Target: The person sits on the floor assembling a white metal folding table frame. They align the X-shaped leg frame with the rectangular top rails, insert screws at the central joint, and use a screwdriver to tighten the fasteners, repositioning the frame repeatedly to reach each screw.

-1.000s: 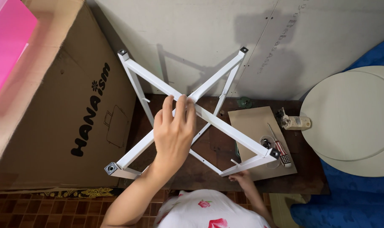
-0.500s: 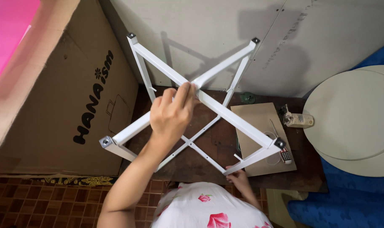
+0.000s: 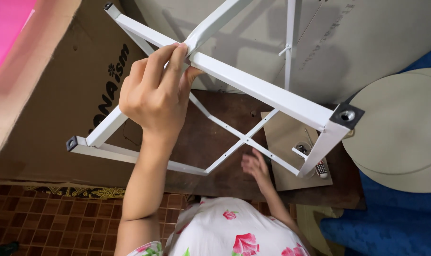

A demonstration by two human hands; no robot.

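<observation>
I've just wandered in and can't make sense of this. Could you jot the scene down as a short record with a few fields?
Left hand: left hand raised, its fingers wrapped around the crossing of a white metal folding frame
Right hand: right hand low, open, over the dark wooden board, holding nothing
Frame: tilted, lifted off the board, black end cap facing the camera
Nearby: brown cardboard box on the left, round pale tabletop on the right, flat cardboard sheet under the frame
Floor: red-brown tiles
</observation>
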